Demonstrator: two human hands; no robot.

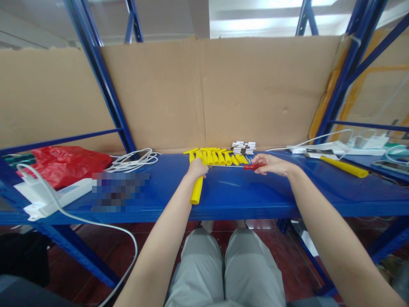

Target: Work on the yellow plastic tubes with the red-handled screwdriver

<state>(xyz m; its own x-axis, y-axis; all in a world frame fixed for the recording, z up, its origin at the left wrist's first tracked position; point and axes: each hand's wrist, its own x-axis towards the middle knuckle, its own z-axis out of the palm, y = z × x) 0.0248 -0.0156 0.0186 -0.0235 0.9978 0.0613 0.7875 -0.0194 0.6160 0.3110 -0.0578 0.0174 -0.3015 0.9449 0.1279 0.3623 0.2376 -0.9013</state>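
My left hand (pixel 198 168) is closed around a yellow T-shaped plastic piece whose tubular handle (pixel 197 192) points toward me. In my right hand (pixel 271 164) is a red-handled screwdriver (pixel 254 166). Its thin shaft runs left across the table toward my left hand; the tip is hidden or too small to make out. Just beyond it lies a row of similar yellow T-shaped pieces (pixel 215 158), side by side. Small yellow flat pieces (pixel 239 159) lie at the row's right end. Behind them is a stack of small white and black pieces (pixel 243 147).
Blue metal table (pixel 243 192) with a tall cardboard panel (pixel 223 89) behind. At left: a red plastic bag (pixel 70 164), coiled white cable (pixel 136 160) and a power strip (pixel 64 198). At right: a yellow tube (pixel 345 166), a phone (pixel 391 166) and another power strip (pixel 361 150).
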